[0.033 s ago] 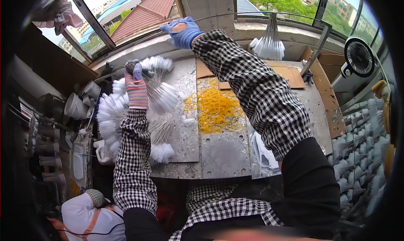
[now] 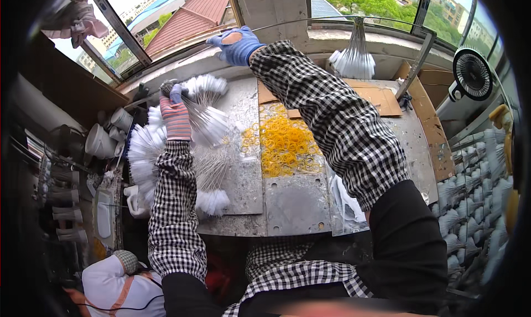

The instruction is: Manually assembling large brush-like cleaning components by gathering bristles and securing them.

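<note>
My left hand [image 2: 176,109], in a pink-and-grey striped glove, grips a bundle of thin wire-stemmed brushes [image 2: 213,123] by their looped ends. Their white bristles fan out to the right over the table. More white-bristled brushes [image 2: 145,156] lie in heaps around and below that wrist, and another bunch [image 2: 206,86] sits just beyond it. Out by the window sill, my right hand [image 2: 238,45] wears a blue glove with a hole on its back. Its fingers close around the free end of a thin bent metal rod [image 2: 298,20]; the fingertips are partly hidden.
Yellow rubber rings [image 2: 285,143] are piled on the metal table [image 2: 296,203]. A brush bundle [image 2: 357,57] hangs from the rod at the right. Cardboard [image 2: 381,100], a black fan [image 2: 472,72] and racked brushes [image 2: 475,201] stand right; white buckets [image 2: 100,141] and another person [image 2: 119,281] are left.
My left hand has shifted slightly left and upward with the brush bundle. My right hand has moved a little to the left beside the window.
</note>
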The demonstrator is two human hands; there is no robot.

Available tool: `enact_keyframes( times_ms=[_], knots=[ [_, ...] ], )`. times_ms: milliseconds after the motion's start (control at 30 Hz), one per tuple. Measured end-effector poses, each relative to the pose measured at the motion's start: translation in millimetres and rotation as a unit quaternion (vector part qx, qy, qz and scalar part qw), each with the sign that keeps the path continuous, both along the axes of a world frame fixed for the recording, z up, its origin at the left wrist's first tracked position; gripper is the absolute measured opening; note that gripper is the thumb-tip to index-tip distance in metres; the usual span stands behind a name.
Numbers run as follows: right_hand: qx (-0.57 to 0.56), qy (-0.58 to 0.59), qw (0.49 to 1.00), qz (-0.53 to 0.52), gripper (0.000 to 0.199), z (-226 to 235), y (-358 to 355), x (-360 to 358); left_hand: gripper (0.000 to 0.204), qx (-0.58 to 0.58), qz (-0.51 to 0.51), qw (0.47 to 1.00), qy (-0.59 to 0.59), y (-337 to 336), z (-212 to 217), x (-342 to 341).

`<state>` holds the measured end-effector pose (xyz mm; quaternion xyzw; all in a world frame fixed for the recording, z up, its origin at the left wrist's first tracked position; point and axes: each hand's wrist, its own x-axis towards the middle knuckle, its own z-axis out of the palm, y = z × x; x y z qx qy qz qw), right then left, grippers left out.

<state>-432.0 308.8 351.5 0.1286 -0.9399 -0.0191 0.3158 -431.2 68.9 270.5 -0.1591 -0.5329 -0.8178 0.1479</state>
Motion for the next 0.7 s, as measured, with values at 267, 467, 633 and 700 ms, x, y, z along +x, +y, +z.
enact_keyframes(
  times_ms=[267, 467, 633, 700],
  knots=[
    [-0.061, 0.097, 0.987, 0.115, 0.020, -8, -13, 41, 0.025, 0.224, -0.282, 0.931, -0.058, -34, -30, -107],
    [-0.097, 0.123, 0.972, 0.174, 0.019, -7, -37, 44, 0.018, 0.162, -0.162, 0.973, 0.010, -58, -35, -97],
    [-0.089, 0.110, 0.977, 0.159, 0.019, -8, -26, 45, 0.017, 0.075, -0.090, 0.993, 0.024, -32, -32, -72],
    [-0.086, 0.115, 0.977, 0.160, 0.019, -9, -29, 44, 0.016, 0.103, -0.057, 0.992, 0.041, -30, -30, -64]
  ],
)
